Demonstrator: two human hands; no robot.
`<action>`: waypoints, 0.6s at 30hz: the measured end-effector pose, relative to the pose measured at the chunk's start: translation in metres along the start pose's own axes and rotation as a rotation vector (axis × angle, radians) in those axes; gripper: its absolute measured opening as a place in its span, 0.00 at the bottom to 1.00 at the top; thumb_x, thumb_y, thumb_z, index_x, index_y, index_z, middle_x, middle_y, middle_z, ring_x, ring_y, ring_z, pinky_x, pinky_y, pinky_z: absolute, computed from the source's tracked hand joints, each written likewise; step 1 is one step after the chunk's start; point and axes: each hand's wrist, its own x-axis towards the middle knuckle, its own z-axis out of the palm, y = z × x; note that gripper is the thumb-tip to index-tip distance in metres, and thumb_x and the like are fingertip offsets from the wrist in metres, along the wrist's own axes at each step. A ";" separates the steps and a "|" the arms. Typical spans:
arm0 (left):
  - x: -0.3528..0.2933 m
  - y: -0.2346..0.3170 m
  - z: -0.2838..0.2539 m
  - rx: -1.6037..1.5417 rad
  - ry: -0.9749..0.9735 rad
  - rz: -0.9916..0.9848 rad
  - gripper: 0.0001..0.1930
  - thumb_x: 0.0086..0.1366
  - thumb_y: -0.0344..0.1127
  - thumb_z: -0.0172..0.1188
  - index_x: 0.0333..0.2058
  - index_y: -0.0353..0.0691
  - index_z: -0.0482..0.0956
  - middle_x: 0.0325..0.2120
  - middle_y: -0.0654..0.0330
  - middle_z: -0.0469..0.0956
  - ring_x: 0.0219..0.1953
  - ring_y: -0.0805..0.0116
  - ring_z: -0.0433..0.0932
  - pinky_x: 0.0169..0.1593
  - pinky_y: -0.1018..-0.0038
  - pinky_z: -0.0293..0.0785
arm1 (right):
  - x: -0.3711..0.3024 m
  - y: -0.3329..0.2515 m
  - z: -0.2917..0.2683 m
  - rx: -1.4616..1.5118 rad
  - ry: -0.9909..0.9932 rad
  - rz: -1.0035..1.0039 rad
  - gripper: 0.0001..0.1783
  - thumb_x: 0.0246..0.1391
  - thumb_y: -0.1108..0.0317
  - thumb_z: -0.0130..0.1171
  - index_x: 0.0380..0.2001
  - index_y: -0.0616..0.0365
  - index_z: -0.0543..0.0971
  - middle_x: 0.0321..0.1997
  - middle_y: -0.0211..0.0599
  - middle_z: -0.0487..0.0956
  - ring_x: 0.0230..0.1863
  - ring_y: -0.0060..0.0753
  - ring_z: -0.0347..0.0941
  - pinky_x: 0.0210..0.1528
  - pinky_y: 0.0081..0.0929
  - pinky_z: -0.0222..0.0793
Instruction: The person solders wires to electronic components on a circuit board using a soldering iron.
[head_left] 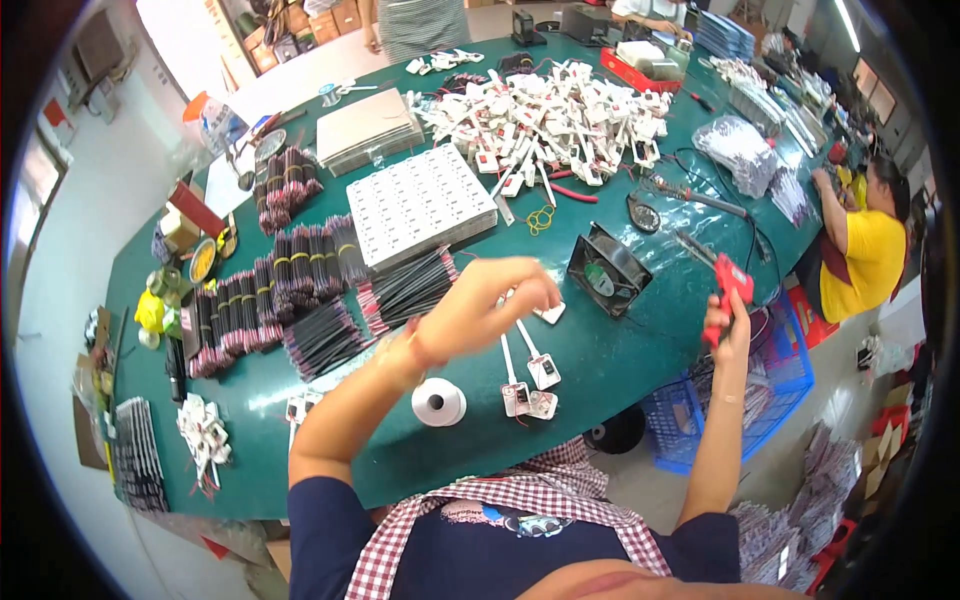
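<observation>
My right hand (pixel 733 325) is closed around the handle of a red soldering gun (pixel 735 283), whose metal tip points up and left over the table's right side. My left hand (pixel 490 310) hovers above the middle of the table, wrist bent and fingers curled together; what they hold, if anything, does not show clearly. A small white part shows just beyond its fingertips. Below and right of it lie a few white square plastic parts (pixel 515 399) with long stems and small red wires. A black square fan (pixel 609 270) stands between my hands. Left of the parts is a white round spool (pixel 438 402).
Past my hands rise a large pile of white parts (pixel 560 115) and a white gridded tray stack (pixel 415 208). Bundles of black wires (pixel 295 262) cover the left side. A soldering iron (pixel 700 196) lies at right. A blue crate (pixel 690 425) sits below; a person in yellow (pixel 865 250) works at right.
</observation>
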 end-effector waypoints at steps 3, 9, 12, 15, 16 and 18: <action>-0.021 0.094 0.005 -0.523 0.052 0.485 0.11 0.65 0.40 0.48 0.31 0.37 0.69 0.33 0.55 0.75 0.33 0.59 0.77 0.41 0.67 0.72 | 0.068 0.001 0.012 -0.083 0.022 -0.060 0.19 0.54 0.64 0.59 0.48 0.56 0.70 0.29 0.40 0.73 0.15 0.19 0.61 0.15 0.14 0.59; -0.027 0.157 0.027 -1.041 0.063 0.378 0.15 0.66 0.44 0.51 0.37 0.37 0.66 0.39 0.49 0.68 0.36 0.48 0.76 0.42 0.62 0.68 | 0.154 0.006 0.026 -0.016 -0.003 0.098 0.22 0.52 0.58 0.61 0.43 0.60 0.68 0.26 0.42 0.72 0.16 0.22 0.65 0.19 0.14 0.67; -0.016 0.152 0.025 -1.108 0.029 0.387 0.14 0.66 0.43 0.52 0.36 0.37 0.66 0.37 0.49 0.69 0.34 0.51 0.76 0.38 0.66 0.67 | 0.164 0.006 0.021 -0.008 0.014 0.187 0.21 0.53 0.59 0.59 0.45 0.60 0.67 0.26 0.44 0.71 0.16 0.22 0.65 0.19 0.15 0.68; -0.019 0.156 0.017 -1.010 0.018 0.431 0.14 0.66 0.43 0.52 0.36 0.37 0.67 0.35 0.50 0.69 0.33 0.53 0.76 0.38 0.68 0.65 | 0.159 0.000 0.004 -0.214 -0.016 0.223 0.21 0.54 0.57 0.58 0.44 0.57 0.68 0.23 0.41 0.71 0.14 0.24 0.66 0.17 0.18 0.67; -0.021 0.154 0.011 -1.004 -0.012 0.444 0.13 0.66 0.43 0.53 0.36 0.37 0.67 0.36 0.51 0.70 0.33 0.54 0.76 0.39 0.67 0.65 | 0.154 -0.001 -0.003 -0.309 -0.062 0.212 0.20 0.54 0.53 0.57 0.41 0.56 0.70 0.20 0.37 0.71 0.14 0.25 0.66 0.17 0.20 0.66; -0.027 0.155 0.010 -0.969 0.066 0.489 0.13 0.65 0.43 0.53 0.36 0.37 0.67 0.36 0.50 0.70 0.34 0.54 0.76 0.39 0.67 0.65 | 0.143 -0.003 0.003 -0.473 0.066 0.352 0.23 0.53 0.44 0.55 0.35 0.54 0.73 0.17 0.33 0.70 0.15 0.30 0.66 0.19 0.30 0.68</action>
